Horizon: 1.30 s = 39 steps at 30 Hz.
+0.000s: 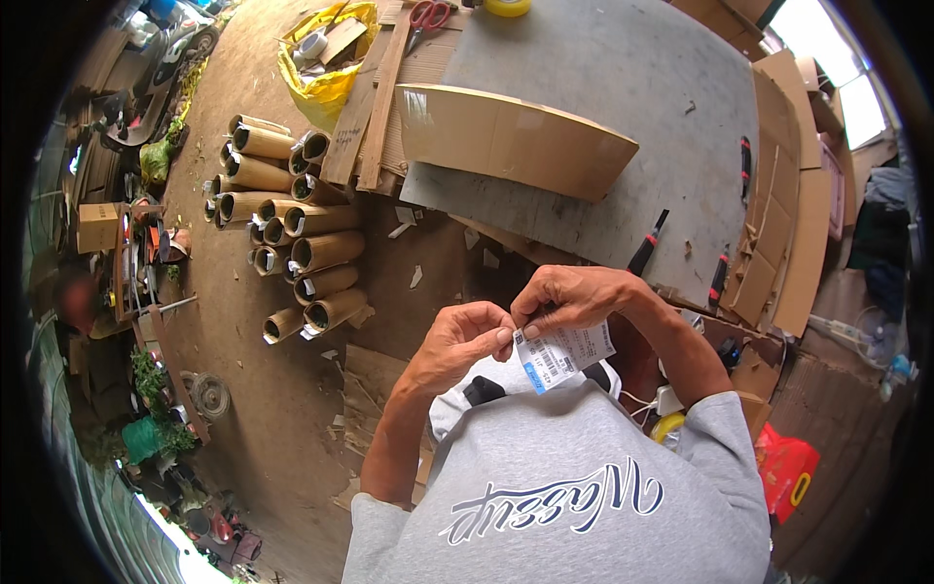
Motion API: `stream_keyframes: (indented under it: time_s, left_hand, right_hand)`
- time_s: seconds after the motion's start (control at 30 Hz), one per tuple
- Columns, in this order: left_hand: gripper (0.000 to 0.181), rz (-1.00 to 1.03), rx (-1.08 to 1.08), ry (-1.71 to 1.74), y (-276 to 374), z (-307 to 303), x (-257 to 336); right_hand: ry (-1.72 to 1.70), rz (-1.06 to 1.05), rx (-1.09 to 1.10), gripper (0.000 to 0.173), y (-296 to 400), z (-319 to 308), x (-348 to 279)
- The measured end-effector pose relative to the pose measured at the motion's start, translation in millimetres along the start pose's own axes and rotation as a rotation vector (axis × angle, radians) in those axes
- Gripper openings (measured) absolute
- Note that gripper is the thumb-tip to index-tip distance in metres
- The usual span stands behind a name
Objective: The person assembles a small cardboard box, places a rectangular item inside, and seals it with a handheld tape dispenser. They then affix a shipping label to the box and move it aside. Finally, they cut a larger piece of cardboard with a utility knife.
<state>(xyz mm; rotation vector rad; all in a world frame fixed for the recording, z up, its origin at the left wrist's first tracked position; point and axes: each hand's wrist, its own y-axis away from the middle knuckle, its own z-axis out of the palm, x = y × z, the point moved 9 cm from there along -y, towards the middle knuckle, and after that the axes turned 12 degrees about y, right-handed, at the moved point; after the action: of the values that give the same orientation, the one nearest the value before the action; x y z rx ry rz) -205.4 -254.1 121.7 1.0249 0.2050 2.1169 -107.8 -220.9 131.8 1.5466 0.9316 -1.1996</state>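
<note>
In front of my chest I hold a printed paper label (546, 367) with a blue strip and a barcode. My right hand (573, 296) pinches its upper edge between thumb and fingers. The fingertips of my left hand (467, 339) close on the label's upper left corner, close beside the right thumb. Part of the label's back edge is hidden behind the fingers. Beyond my hands a long, narrow cardboard box (514, 142) lies on the grey tabletop (584, 55). A utility knife (648, 244) with a black and red handle rests near my right forearm.
Two more black and red knives (745, 168) (719, 276) lie on the table's right side. Scissors (428, 18) and a tape roll (507, 6) are at the far edge. Several brown tubes (328, 250) stand on the floor at left, near a yellow bag (321, 95). Flattened cardboard (777, 197) leans at right.
</note>
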Motion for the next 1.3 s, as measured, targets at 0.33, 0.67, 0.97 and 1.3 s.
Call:
stream_keyframes:
  time_s: [0.33, 0.67, 0.97, 1.3]
  left_hand:
    - [0.016, 0.02, 0.002, 0.014, -1.3, -3.0, -3.5]
    - [0.009, 0.25, 0.227, 0.085, -4.5, -28.8, 3.3]
    - [0.012, 0.308, 0.234, -0.05, -7.1, -20.8, 10.1]
    - [0.008, 0.23, 0.042, 0.549, -24.7, -83.2, -6.1]
  right_hand:
    - [-0.026, 0.047, 0.039, 0.023, -0.1, -5.7, 3.6]
    - [0.006, 0.108, 0.83, 0.012, 24.9, -34.4, 4.4]
    - [-0.221, 0.073, 0.785, 0.013, 13.6, -7.0, 25.8]
    - [-1.056, -0.102, 0.766, 0.012, 15.0, -28.1, 68.5]
